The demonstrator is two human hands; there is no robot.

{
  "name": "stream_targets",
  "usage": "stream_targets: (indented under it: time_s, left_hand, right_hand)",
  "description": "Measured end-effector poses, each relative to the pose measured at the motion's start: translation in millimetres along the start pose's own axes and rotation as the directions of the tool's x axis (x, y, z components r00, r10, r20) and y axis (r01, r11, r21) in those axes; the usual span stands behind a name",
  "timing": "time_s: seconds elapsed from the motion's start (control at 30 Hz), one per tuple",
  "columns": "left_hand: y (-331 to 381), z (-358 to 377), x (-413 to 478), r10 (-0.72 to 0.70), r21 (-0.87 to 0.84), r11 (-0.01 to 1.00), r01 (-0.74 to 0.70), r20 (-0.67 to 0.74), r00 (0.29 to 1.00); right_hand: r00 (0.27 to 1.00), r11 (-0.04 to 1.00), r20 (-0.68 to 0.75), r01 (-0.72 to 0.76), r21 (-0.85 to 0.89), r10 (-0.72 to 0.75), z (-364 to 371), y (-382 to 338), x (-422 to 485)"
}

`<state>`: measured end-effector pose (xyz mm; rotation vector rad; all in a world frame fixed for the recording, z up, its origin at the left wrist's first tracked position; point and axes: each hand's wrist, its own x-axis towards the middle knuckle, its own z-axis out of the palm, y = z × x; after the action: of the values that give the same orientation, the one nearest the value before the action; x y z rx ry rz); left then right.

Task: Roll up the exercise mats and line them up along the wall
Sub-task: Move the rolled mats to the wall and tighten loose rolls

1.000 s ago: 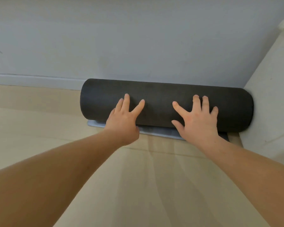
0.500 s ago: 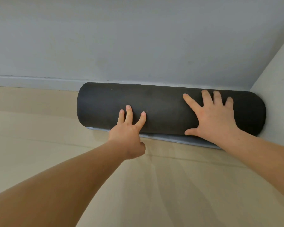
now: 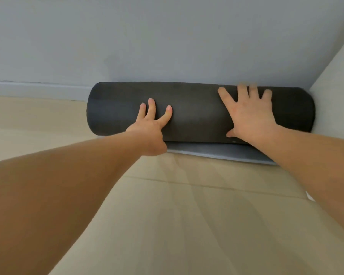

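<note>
Pressing left hand: fingers straight and spread, with three fingertips flat on the near face of the rolled mat, left of its middle; the thumb is hidden under the hand; nothing is gripped.
Right hand: palm flat on the roll, fingers splayed wide and reaching up over its top; the fingertips are blurred; the thumb lies low by the roll's bottom edge; it holds nothing.
Hands together or apart: well apart, both on the same roll.
Rolled mat: a dark grey cylinder lying lengthwise against the wall, its right end touching a pale panel in the corner.
Loose edge: a grey-blue strip of mat sticks out flat on the floor from under the roll, beneath both wrists.
Skirting board: runs along the foot of the wall, left of the roll.
Blocked sides: wall behind, panel to the right.
Open room: beige floor left of the roll and toward the person.
</note>
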<state>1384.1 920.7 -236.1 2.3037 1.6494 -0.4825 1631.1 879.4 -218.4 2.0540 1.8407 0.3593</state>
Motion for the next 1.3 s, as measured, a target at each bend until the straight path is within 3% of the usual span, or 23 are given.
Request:
stream_targets:
  time_s: [0.3,0.37,0.47,0.57,0.67,0.77,0.9,1.07,1.3]
  left_hand:
    - [0,-24,-15,0.016,-0.098,0.995,0.004,0.202,0.979]
    - [-8,-15,-33,0.048,-0.119,0.992,-0.030,0.150,0.988]
    - [-28,15,-69,0.037,-0.209,0.977,-0.049,-0.058,0.998]
    - [-51,44,-112,-0.033,-0.302,0.953,0.020,-0.038,0.999]
    - [-77,55,-135,-0.084,-0.311,0.948,0.073,-0.022,0.996]
    - [-103,58,-157,-0.131,-0.371,0.921,0.121,0.000,0.991]
    - [-148,64,-203,-0.133,-0.436,0.889,0.141,0.050,0.990]
    - [-224,81,-284,-0.086,-0.514,0.843,0.158,0.161,0.983]
    - [-357,131,-441,-0.224,-0.652,0.704,0.281,0.172,0.959]
  right_hand:
    - [0.997,0.997,0.026,-0.070,0.025,0.070,8,-21,-22]
    - [0.994,0.996,0.085,-0.076,0.051,0.072,4,-21,-27]
    - [0.969,0.983,0.231,-0.119,0.140,0.084,-15,-17,-20]
    - [0.929,0.977,0.354,-0.166,0.133,0.110,-44,-21,-14]
    - [0.967,0.978,0.201,-0.180,0.108,0.156,-63,-44,-34]
    - [0.997,0.955,0.073,0.003,0.298,-0.026,-84,-101,-76]
    - [0.936,0.809,0.137,0.199,0.553,-0.324,-126,-199,-133]
    - [0.869,0.735,0.098,0.345,0.584,-0.485,-195,-286,-180]
    - [0.743,0.629,0.118,0.458,0.629,-0.659,-287,-420,-260]
